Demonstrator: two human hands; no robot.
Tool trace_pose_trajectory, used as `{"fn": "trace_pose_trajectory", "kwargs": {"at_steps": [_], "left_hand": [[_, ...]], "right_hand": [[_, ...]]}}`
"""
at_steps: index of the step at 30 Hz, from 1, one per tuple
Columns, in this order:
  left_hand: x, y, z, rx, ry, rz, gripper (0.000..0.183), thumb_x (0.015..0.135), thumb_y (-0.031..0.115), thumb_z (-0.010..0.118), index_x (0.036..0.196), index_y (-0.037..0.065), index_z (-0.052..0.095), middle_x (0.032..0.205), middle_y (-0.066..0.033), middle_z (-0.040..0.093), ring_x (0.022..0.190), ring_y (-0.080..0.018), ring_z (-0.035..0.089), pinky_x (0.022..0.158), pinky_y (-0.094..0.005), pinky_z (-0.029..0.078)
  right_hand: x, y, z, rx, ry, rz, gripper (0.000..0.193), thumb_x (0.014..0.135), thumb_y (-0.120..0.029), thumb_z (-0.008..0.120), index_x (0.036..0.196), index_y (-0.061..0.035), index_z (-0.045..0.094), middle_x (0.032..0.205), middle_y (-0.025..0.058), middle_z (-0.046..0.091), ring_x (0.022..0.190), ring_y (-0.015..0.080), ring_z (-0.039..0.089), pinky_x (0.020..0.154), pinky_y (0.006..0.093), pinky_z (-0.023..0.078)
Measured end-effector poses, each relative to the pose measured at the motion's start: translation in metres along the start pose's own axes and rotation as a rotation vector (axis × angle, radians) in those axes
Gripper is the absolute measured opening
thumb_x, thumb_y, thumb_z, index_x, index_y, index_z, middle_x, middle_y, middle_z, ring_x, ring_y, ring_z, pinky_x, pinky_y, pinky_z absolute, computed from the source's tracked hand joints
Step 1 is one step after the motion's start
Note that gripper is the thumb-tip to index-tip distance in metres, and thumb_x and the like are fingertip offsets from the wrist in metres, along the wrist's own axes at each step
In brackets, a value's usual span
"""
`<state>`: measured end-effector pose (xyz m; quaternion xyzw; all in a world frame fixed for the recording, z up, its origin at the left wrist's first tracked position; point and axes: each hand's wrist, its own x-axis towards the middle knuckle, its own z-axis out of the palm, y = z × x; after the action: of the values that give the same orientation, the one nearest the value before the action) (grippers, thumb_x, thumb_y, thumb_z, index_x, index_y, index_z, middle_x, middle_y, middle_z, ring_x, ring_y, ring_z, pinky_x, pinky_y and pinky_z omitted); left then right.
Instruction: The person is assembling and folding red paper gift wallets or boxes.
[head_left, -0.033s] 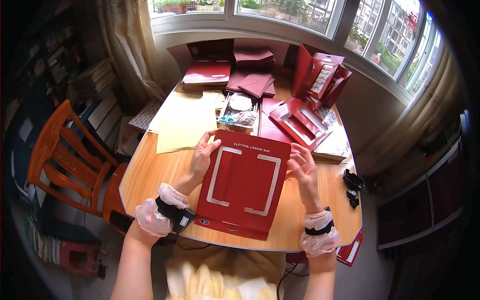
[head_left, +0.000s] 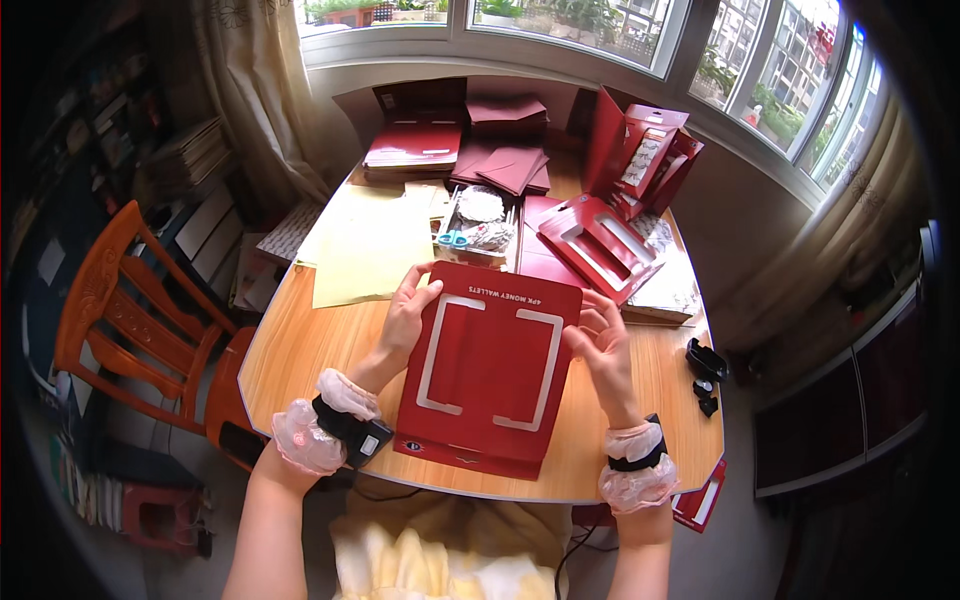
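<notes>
A flat red cardboard package sleeve (head_left: 489,375), with two white bracket-shaped window areas, is held tilted above the near part of the table. Its printed line lies upside down along the far edge. At the upper left corner my left hand (head_left: 406,315) pinches it, thumb on the front face. My right hand (head_left: 603,352) is at the right edge, its thumb against the front and fingers partly hidden behind the card. Both wrists carry black straps over pale frilly cuffs.
Red cards and envelopes (head_left: 508,165) are stacked at the back of the wooden table (head_left: 310,350). Yellow sheets (head_left: 375,250) lie left, beside a tray with blue-handled scissors (head_left: 453,239). More red packages (head_left: 600,245) fill the right. Small black items (head_left: 706,360) sit near the right edge; a wooden chair (head_left: 150,330) stands left.
The red sleeve has shifted slightly right and turned a little. My right thumb has come round onto the front at its right edge. My left hand keeps its grip.
</notes>
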<state>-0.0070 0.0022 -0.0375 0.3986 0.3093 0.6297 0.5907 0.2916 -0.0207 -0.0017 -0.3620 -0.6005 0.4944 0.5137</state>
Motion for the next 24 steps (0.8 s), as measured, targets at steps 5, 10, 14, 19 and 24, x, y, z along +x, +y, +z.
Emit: {"fn": "trace_pose_trajectory", "kwargs": {"at_steps": [5, 10, 14, 19, 24], "left_hand": [[-0.003, -0.007, 0.011, 0.048, 0.010, 0.012, 0.040, 0.106, 0.007, 0.056, 0.142, 0.007, 0.040, 0.110, -0.0123, 0.073, 0.087, -0.0111, 0.072, 0.072, -0.0242, 0.059], [-0.003, -0.014, 0.002, 0.212, 0.032, -0.084, 0.054, 0.098, 0.006, 0.071, 0.138, 0.007, 0.034, 0.121, -0.0189, 0.071, 0.097, -0.0178, 0.075, 0.077, -0.0292, 0.064], [-0.004, -0.018, 0.006, 0.239, -0.103, -0.054, 0.057, 0.096, 0.003, 0.074, 0.137, 0.006, 0.034, 0.125, -0.0224, 0.069, 0.103, -0.0209, 0.075, 0.084, -0.0300, 0.064], [-0.005, -0.013, 0.010, 0.259, -0.104, -0.092, 0.052, 0.097, 0.003, 0.073, 0.134, 0.005, 0.037, 0.124, -0.0233, 0.070, 0.103, -0.0201, 0.074, 0.086, -0.0289, 0.062], [-0.003, -0.022, 0.004, 0.202, -0.129, -0.067, 0.043, 0.101, 0.005, 0.068, 0.135, 0.004, 0.041, 0.119, -0.0189, 0.074, 0.102, -0.0169, 0.073, 0.085, -0.0284, 0.062]], "right_hand": [[-0.002, 0.018, 0.005, -0.018, 0.135, -0.049, 0.053, 0.092, 0.004, 0.071, 0.140, -0.0006, 0.048, 0.113, 0.0087, 0.070, 0.103, 0.0144, 0.069, 0.088, 0.0273, 0.058], [0.005, 0.023, -0.003, -0.046, 0.268, -0.071, 0.048, 0.090, 0.009, 0.065, 0.136, 0.0018, 0.052, 0.114, 0.0110, 0.069, 0.101, 0.0151, 0.071, 0.086, 0.0260, 0.059], [0.008, 0.031, -0.006, -0.166, 0.305, -0.066, 0.048, 0.090, 0.008, 0.066, 0.135, 0.0018, 0.053, 0.114, 0.0110, 0.069, 0.100, 0.0150, 0.071, 0.083, 0.0255, 0.060], [0.009, 0.037, -0.012, -0.224, 0.369, -0.071, 0.042, 0.089, 0.006, 0.068, 0.129, 0.0032, 0.057, 0.116, 0.0125, 0.067, 0.099, 0.0152, 0.071, 0.077, 0.0245, 0.061], [0.011, 0.038, -0.010, -0.238, 0.396, -0.060, 0.039, 0.088, 0.006, 0.068, 0.126, 0.0040, 0.058, 0.118, 0.0123, 0.067, 0.097, 0.0142, 0.070, 0.077, 0.0241, 0.060]]}}
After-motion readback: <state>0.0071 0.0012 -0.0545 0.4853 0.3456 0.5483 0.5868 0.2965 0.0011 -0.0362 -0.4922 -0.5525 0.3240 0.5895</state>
